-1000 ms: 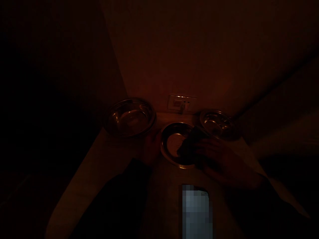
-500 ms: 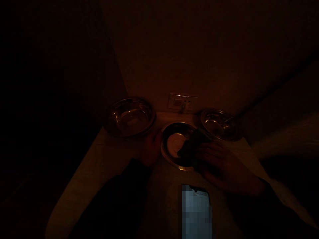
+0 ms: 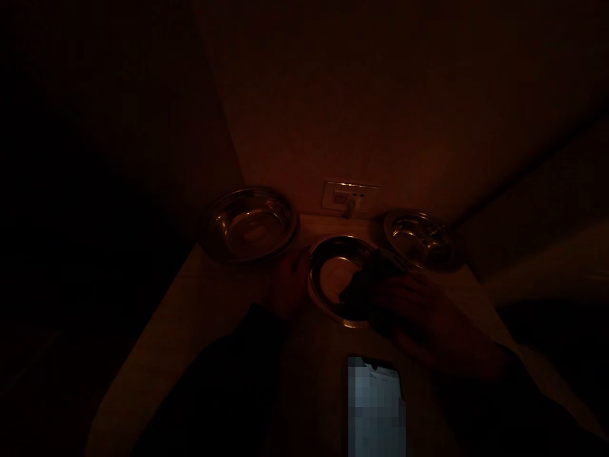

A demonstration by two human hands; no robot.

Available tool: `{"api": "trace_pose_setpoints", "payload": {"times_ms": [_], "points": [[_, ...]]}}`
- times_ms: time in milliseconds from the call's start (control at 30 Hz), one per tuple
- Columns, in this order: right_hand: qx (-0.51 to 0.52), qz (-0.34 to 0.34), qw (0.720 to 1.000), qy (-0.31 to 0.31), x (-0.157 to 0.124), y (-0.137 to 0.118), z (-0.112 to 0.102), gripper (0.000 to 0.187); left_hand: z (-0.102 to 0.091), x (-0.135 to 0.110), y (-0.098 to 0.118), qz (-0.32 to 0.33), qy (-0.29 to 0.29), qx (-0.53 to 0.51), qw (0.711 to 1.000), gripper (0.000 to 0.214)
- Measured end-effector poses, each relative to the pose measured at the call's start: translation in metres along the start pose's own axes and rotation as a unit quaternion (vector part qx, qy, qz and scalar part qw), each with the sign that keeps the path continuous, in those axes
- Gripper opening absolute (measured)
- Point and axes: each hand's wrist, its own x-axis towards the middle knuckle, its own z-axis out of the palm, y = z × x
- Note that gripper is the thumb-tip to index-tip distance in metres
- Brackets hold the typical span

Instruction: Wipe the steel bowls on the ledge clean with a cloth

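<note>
In dim light a shiny metal bowl (image 3: 335,274) sits on the table in front of me. My left hand (image 3: 289,285) grips its left rim, the thumb by the edge. My right hand (image 3: 421,311) is closed on a dark cloth (image 3: 365,282), which lies over the bowl's right side and reaches into it. The cloth's folds are too dark to make out. Below the bowl lies a phone (image 3: 378,406) with a lit, blurred screen, touched by neither hand.
A larger metal bowl (image 3: 254,228) stands at the back left of the wooden table (image 3: 166,317). Another metal dish (image 3: 419,238) stands at the back right. A socket plate (image 3: 351,197) with a plug is on the wall behind. The table's left edge drops into darkness.
Both hands keep nearly the same places, the left at the bowl's rim and the right with the cloth. The whole view has shifted very slightly.
</note>
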Motion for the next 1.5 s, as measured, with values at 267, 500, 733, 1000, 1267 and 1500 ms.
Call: {"api": "trace_pose_setpoints", "payload": {"times_ms": [267, 500, 733, 1000, 1267, 1500], "points": [[0.043, 0.017, 0.999, -0.013, 0.005, -0.006, -0.001, 0.027, -0.002, 0.0, 0.0, 0.012, -0.002, 0.021, 1.0, 0.034], [0.088, 0.027, 0.995, -0.025, 0.018, -0.026, 0.014, 0.023, 0.002, -0.001, -0.001, 0.007, 0.009, -0.003, 1.0, 0.033], [0.085, 0.046, 0.993, -0.072, 0.013, -0.018, -0.002, 0.019, 0.001, -0.001, 0.001, 0.012, 0.001, 0.006, 1.0, 0.034], [0.098, 0.043, 0.994, -0.027, 0.022, -0.031, 0.019, 0.022, 0.009, -0.003, 0.005, 0.0, 0.028, -0.001, 1.0, 0.033], [0.103, 0.055, 0.989, -0.092, 0.019, -0.023, 0.002, 0.016, 0.005, -0.003, 0.007, 0.002, 0.01, 0.0, 1.0, 0.033], [0.095, 0.041, 0.994, -0.04, 0.021, -0.031, 0.015, 0.02, 0.009, -0.003, 0.001, 0.003, 0.036, -0.013, 0.999, 0.034]]}}
